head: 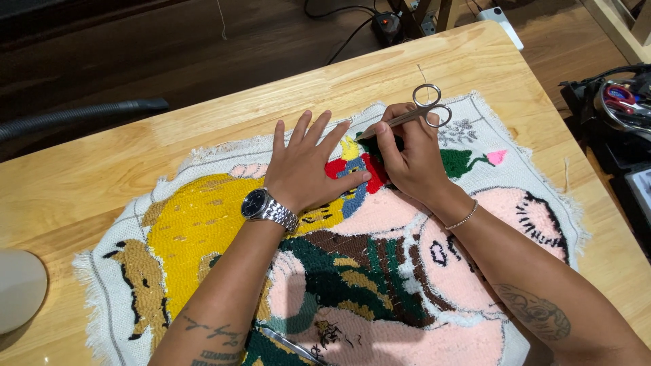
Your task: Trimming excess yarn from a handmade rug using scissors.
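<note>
A tufted rug [203, 224] with yellow, pink, green, brown and red patches lies flat on a wooden table [81, 176]. My left hand [305, 166], a metal watch on its wrist, presses flat on the rug with fingers spread near the red and blue patch. My right hand [410, 159], with a thin bracelet, holds small metal scissors [413, 114]; their tips point left toward the rug's upper edge, just above the left hand's fingertips. A second metal tool [288, 344] lies on the rug between my forearms.
A black hose [81, 114] lies on the dark floor beyond the table's far left edge. Cables and a plug sit on the floor at top centre [386, 24]. A dark tray with red-handled scissors [620, 98] stands at the right. A pale round object [17, 288] sits at the left edge.
</note>
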